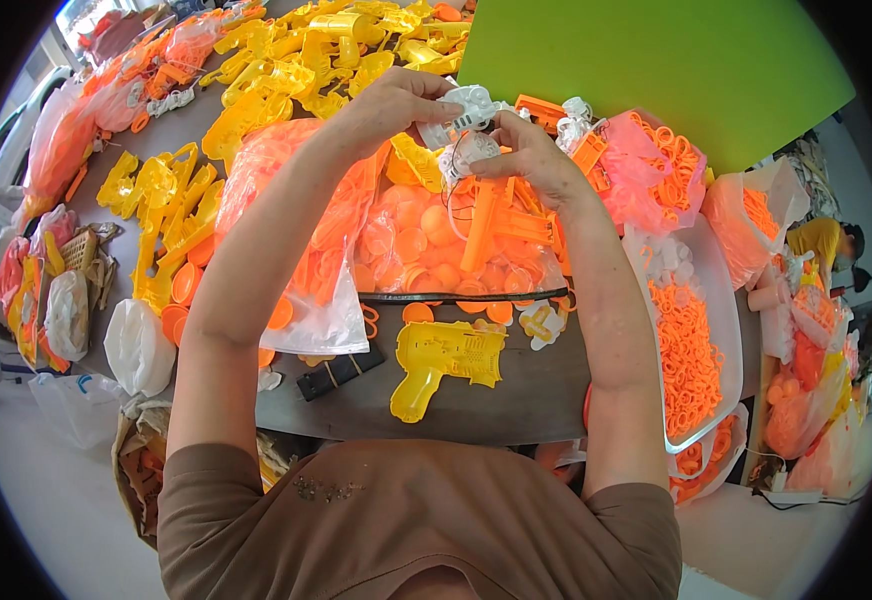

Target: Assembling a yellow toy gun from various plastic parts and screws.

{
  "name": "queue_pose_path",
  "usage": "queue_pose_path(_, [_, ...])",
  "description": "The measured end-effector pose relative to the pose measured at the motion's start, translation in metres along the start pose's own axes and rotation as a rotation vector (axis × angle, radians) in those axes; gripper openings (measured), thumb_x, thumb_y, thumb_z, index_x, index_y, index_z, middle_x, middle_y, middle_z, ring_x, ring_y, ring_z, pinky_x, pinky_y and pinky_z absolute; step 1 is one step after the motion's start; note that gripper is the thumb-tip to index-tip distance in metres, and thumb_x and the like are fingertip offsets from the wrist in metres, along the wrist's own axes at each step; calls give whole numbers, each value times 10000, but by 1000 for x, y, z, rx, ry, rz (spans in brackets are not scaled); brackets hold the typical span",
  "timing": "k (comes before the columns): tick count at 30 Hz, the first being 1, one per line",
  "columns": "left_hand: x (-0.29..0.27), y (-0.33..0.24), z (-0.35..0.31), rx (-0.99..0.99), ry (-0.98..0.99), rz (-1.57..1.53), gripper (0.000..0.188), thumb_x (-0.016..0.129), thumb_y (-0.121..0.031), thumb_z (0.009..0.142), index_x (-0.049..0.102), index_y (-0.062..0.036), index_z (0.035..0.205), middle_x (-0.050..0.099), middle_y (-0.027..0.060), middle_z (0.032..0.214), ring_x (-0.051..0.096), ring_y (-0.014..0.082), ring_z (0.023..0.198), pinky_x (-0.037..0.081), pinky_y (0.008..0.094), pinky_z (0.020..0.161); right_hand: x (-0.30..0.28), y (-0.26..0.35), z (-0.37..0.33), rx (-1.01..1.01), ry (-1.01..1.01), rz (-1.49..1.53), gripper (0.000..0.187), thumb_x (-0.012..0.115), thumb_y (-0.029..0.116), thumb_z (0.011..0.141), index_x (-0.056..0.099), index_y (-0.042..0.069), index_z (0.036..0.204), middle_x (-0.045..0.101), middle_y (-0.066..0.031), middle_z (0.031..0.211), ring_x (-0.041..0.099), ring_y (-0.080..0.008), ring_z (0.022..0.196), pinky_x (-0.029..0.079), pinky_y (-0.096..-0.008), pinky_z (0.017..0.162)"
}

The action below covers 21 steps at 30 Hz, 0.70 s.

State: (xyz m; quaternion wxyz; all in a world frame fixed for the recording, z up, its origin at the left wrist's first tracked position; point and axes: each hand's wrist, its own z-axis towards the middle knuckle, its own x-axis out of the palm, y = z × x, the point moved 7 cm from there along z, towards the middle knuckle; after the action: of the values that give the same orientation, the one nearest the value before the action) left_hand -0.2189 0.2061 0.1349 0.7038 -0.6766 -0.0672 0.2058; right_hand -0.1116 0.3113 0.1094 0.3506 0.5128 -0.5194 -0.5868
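Note:
Both my hands are raised over the far middle of the table. My left hand (pixel 397 106) pinches a white moulded plastic part (pixel 472 103) with dark slots. Facing it, my right hand (pixel 538 165) has its fingers closed on a rounded white plastic housing (pixel 470 154), with thin wires hanging near it. The two white pieces are close together; whether they are joined I cannot tell. Just below my right hand stands an orange plastic frame (pixel 491 222). Nearer to me, a yellow toy gun shell half (pixel 448 362) lies on the dark table.
Clear bags of orange round caps (pixel 441 225) and orange parts (pixel 296 160) cover the middle. Yellow shells (pixel 341 45) pile up behind. On the right is a white tub (pixel 731 330) of orange rings, below a green board (pixel 656 70). A black bar (pixel 341 373) lies near the front edge.

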Motion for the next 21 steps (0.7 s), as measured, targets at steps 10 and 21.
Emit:
queue_pose_path(10, [18,21,-4,-11,-7,39,414,697,-211,761,574,-21,1108,627,49,968,568,113,880,450,266,745,1,-20,1,-86,-30,163,565,745,3,625,521,47,1141,574,-95,943,557,-183,863,439,-301,784])
queue_pose_path(21, [24,34,-12,-61,-34,-51,472,786,-128,637,587,-26,1053,639,76,914,606,128,813,494,269,699,0,-23,-7,-59,91,264,473,645,-14,739,467,-18,1177,564,-91,1017,578,-164,937,481,-273,808])
